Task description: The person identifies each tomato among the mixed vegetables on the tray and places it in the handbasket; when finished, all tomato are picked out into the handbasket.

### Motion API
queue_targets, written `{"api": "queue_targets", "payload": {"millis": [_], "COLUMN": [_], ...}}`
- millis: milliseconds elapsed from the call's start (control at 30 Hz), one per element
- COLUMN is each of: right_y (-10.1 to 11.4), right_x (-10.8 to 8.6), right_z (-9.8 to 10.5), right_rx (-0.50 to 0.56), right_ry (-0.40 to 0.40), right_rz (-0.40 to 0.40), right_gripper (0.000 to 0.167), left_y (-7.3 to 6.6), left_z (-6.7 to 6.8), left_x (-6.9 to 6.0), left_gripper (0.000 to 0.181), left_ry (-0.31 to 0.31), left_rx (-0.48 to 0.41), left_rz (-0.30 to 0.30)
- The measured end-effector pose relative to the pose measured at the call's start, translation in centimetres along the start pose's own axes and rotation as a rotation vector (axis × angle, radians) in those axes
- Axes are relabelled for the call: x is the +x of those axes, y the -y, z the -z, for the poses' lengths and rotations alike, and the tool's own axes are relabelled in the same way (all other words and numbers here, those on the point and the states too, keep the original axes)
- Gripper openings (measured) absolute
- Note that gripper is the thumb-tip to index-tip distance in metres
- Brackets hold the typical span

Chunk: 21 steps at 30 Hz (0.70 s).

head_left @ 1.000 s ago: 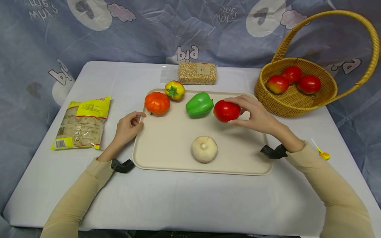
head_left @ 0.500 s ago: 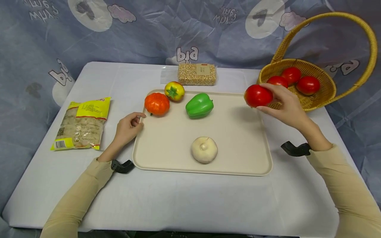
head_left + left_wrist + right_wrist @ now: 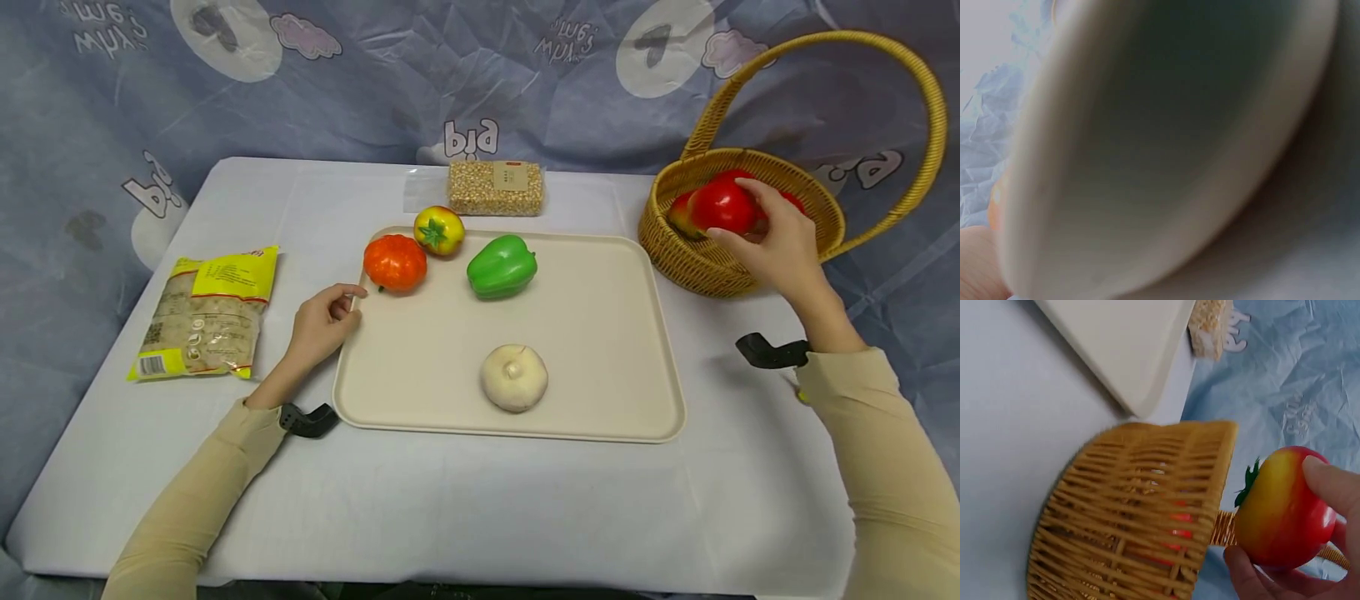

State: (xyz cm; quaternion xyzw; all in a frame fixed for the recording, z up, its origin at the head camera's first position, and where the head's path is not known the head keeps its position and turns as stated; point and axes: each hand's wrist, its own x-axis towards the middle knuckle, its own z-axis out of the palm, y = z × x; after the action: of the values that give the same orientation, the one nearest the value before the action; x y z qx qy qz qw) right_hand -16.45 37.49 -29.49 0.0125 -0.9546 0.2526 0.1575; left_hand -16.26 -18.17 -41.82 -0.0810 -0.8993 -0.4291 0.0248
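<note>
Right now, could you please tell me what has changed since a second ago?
The right hand has carried the red fruit rightward and forward, from over the tray to over the basket, holding it throughout. The left hand is still at the tray's left edge; the green pepper and white vegetable have stayed put.

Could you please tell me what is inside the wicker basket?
Parts of three red fruits show inside the wicker basket. The right hand holds another fruit above, covering much of them; anything beneath them is hidden.
</note>
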Motion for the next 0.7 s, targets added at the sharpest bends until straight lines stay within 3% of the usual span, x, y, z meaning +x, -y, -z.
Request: {"api": "queue_targets", "payload": {"millis": [333,700], "right_y": [-2.9,-5.3], "right_x": [1.7,2.9], "right_z": [0.6,0.3], "right_rx": [-0.017,-0.076], "right_ry": [0.137,0.206], "right_rz": [-0.262,-0.355], "right_gripper": [0.071,0.075], "left_y": [0.0,0.1], "left_z": [0.0,-0.1], "left_x": [0.1,0.1], "left_gripper": [0.026,0.024], "left_ry": [-0.002,-0.016], "left_rx": [0.009,0.009], "left_rz": [-0.007,-0.01]}}
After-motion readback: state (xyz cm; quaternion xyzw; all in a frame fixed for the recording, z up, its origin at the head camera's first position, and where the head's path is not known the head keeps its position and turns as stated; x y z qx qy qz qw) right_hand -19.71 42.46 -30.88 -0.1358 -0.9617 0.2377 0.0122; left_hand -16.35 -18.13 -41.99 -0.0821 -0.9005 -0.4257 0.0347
